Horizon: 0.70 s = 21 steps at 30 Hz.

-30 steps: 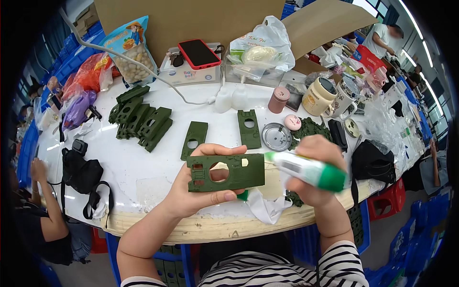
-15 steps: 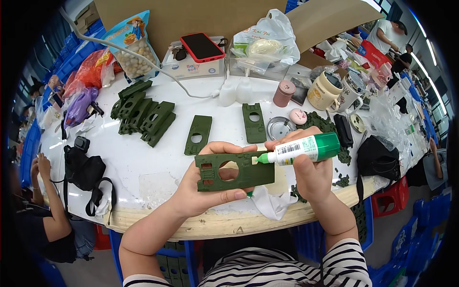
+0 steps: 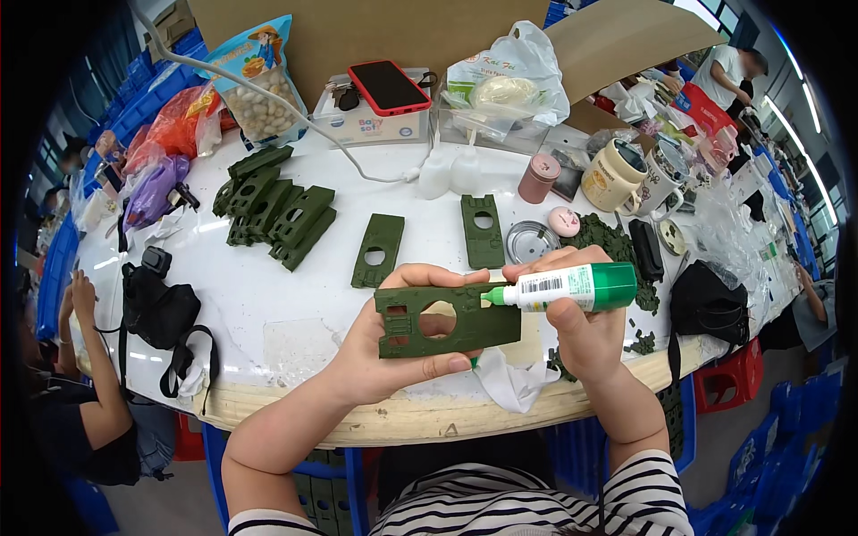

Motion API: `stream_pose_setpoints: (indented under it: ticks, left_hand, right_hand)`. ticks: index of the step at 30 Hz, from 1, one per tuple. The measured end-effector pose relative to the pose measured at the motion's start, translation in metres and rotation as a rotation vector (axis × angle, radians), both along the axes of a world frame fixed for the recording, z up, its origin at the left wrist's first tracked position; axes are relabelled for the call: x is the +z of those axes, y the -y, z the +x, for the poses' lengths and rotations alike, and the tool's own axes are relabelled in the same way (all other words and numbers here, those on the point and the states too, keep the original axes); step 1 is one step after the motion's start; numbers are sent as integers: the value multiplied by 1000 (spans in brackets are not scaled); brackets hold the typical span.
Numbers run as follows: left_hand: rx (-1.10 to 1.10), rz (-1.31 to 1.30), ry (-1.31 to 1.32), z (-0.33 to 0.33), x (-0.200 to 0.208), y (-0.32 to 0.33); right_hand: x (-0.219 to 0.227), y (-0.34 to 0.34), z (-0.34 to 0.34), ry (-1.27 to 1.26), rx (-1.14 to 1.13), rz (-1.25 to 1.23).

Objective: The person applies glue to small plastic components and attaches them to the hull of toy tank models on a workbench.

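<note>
1. Left hand (image 3: pixel 362 362) clamped on green plastic plate (image 3: pixel 487 335): fingers along far edge, thumb on near edge.
2. Plate sits above near side of white table (image 3: pixel 268 268); big round hole mid-left, two small openings at left end, one small opening toward right end.
3. Right hand (image 3: pixel 585 339) wrapped around white bottle (image 3: pixel 554 288) with green base, held about level, green nozzle (image 3: pixel 497 296) pointing left.
4. Nozzle tip at the plate's right-hand small opening; can't tell if touching.
5. Hands near each other, each on its own object; fingertip contact between them unclear.
6. Beyond the hands: two loose green plates flat on table, left one (image 3: pixel 378 246) and right one (image 3: pixel 483 239).
7. Farther left: stack of similar green pieces (image 3: pixel 304 214), leaning on one another.
8. Right side: heap of small green parts (image 3: pixel 597 234), round metal tin (image 3: pixel 533 243), pink round lid (image 3: pixel 564 221) just beside tin.
9. White cloth (image 3: pixel 517 386) at table's near edge, below plate.
</note>
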State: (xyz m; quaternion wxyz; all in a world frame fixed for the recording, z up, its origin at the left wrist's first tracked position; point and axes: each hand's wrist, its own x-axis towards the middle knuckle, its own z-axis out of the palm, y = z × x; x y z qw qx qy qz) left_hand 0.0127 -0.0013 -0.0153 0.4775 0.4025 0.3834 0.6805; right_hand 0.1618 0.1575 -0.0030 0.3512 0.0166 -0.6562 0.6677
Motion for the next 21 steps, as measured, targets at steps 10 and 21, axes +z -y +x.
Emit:
stream_pose_setpoints:
  ticks: [10,21]
  left_hand:
    - [-3,9,12,0,1,0]
    - [-4,28,-6,0,0,-1]
  right_hand:
    - [1,2,0,-16,6,-14]
    - [0,1,0,-25,-9,31]
